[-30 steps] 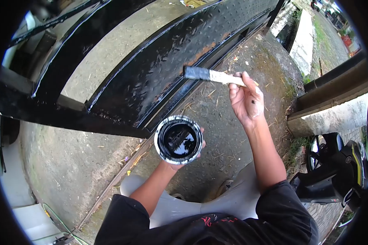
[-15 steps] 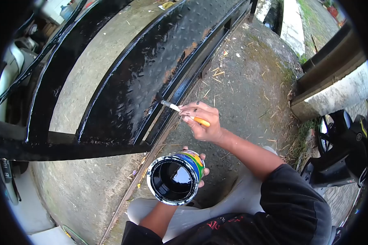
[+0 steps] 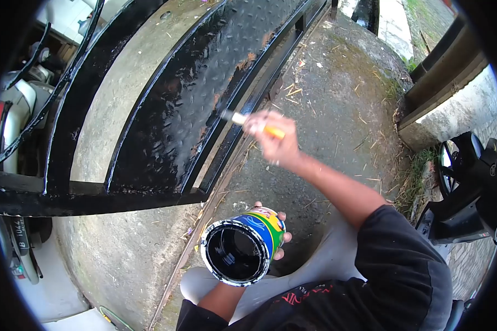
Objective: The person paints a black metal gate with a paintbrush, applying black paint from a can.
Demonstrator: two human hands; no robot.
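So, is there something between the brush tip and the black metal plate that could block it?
Nothing visible does. The brush in the right hand already reaches the edge of the plate; the paint can sits lower, in the left hand.

Open paint can tilted; orange-handled brush against black gate.

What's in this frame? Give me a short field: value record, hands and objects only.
left hand: left hand holds a paint can from behind, fingers wrapped round its side
paint can: open, tilted toward the camera, black paint inside, colourful label
right hand: right hand grips a paintbrush, motion-blurred
paintbrush: orange handle, bristle end at the edge of the gate panel
gate panel: black studded metal, wet-looking paint, rusty patches showing
ground: concrete with bits of straw
nearby: motorbike at right
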